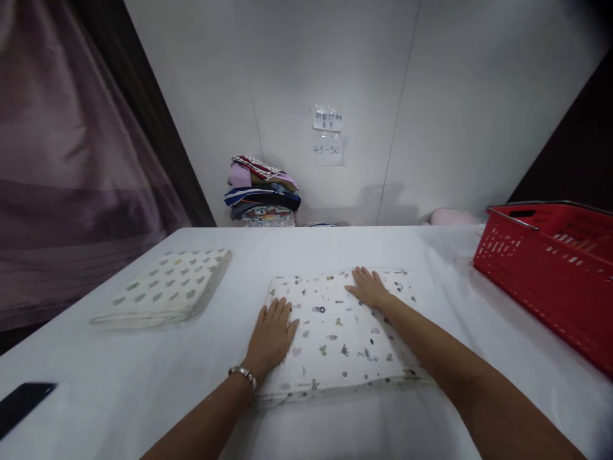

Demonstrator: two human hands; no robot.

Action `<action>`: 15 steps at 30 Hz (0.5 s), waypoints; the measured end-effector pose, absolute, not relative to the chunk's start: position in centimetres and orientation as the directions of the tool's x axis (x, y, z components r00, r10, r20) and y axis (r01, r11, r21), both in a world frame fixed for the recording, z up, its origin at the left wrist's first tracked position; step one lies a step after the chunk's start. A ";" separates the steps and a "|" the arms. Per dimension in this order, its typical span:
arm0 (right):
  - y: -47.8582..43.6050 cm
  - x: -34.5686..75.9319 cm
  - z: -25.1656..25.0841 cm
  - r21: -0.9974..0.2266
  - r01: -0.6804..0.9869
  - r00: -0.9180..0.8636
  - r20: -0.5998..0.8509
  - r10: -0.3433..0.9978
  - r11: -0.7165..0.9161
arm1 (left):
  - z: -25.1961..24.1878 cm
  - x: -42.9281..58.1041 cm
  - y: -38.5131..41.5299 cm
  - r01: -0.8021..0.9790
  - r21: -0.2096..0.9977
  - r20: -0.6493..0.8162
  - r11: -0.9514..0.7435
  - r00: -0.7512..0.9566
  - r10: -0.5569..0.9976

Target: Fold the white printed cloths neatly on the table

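A folded white cloth with small printed figures (335, 338) lies on the white table (143, 383) in front of me. My left hand (272, 333) rests flat on its left edge, fingers stretched out; a bracelet circles that wrist. Flat on the cloth's far right part lies my right hand (368, 287), fingers extended. Neither hand grips anything.
A second folded cloth with a leaf print (165, 289) lies at the left. A red plastic basket (550, 268) stands at the right. A stack of folded clothes (262, 191) sits against the back wall. A dark phone (22, 404) lies at the near left edge.
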State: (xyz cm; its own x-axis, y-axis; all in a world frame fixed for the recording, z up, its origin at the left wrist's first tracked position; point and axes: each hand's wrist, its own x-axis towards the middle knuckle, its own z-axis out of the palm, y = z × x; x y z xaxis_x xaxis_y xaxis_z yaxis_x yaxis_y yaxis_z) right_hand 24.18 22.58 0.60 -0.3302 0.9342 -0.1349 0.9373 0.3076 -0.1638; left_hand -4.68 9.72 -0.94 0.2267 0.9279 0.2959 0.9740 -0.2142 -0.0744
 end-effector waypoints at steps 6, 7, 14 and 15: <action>21.9 19.3 0.4 -0.210 0.860 -0.488 -0.073 0.870 0.464 | -0.8 -4.5 9.5 0.974 -0.077 0.307 -0.212 0.225 0.925; 21.9 18.8 0.1 -0.218 0.852 -0.502 -0.086 0.861 0.475 | -0.8 -4.5 9.5 0.974 -0.075 0.314 -0.212 0.225 0.922; 21.9 17.8 0.5 -0.223 0.872 -0.470 -0.134 0.872 0.436 | -0.6 -4.3 9.3 0.977 -0.063 0.325 -0.205 0.215 0.921; 21.7 17.1 0.9 -0.223 0.873 -0.466 -0.125 0.876 0.433 | -0.6 -4.2 9.3 0.977 -0.064 0.320 -0.203 0.213 0.923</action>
